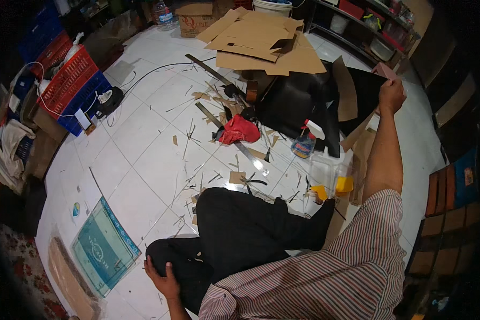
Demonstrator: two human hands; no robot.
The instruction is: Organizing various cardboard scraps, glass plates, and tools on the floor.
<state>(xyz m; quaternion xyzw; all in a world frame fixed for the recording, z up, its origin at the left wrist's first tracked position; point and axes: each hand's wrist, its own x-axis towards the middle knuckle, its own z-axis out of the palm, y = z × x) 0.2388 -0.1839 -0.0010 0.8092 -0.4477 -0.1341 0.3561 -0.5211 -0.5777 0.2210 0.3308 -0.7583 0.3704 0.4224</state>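
My right hand point(392, 96) is stretched out at the upper right, its fingers closed on a pinkish sheet point(386, 71). Just left of it lie black sheet material point(292, 98) and a curved brown cardboard strip point(345, 90). My left hand point(163, 279) rests on my knee at the lower left, fingers apart, holding nothing. Before me on the tiled floor are a red cloth point(240, 129), a spray bottle point(304, 144) with a red and white head, a metal ruler point(253, 159), a clear plastic container point(324, 170) and yellow pieces point(344, 184).
Stacked cardboard sheets point(260, 36) lie at the top centre. Red and blue plastic crates point(70, 84) stand at the left, near a black bag point(110, 101). A teal plastic packet point(104, 248) lies lower left. Thin offcuts and a black cable point(156, 72) cross the floor. A shelf point(356, 30) stands upper right.
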